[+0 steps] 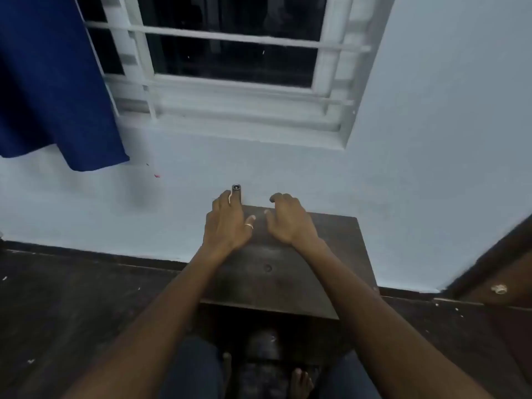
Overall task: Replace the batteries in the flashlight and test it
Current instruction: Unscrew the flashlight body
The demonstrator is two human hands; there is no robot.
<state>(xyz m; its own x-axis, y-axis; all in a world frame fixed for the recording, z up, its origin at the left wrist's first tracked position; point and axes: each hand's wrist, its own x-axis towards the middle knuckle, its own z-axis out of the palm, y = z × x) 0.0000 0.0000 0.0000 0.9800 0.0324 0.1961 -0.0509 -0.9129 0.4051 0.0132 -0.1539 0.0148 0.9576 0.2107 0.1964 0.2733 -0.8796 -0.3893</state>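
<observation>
A small dark flashlight point(236, 192) stands upright at the far edge of the dark wooden table point(288, 272), close to the wall, its round top end facing up. My left hand point(227, 223) reaches over it; the fingers touch or curl around its lower body, which they hide. A ring sits on the thumb. My right hand point(288, 220) hovers to the right of the flashlight, fingers curled and apart, holding nothing. No batteries are visible.
The small table stands against a pale blue wall under a white barred window point(230, 67). A blue curtain point(49, 82) hangs at the upper left. Dark floor lies around the table; a dark wooden door edge point(495, 272) is at the right. My legs are below the table.
</observation>
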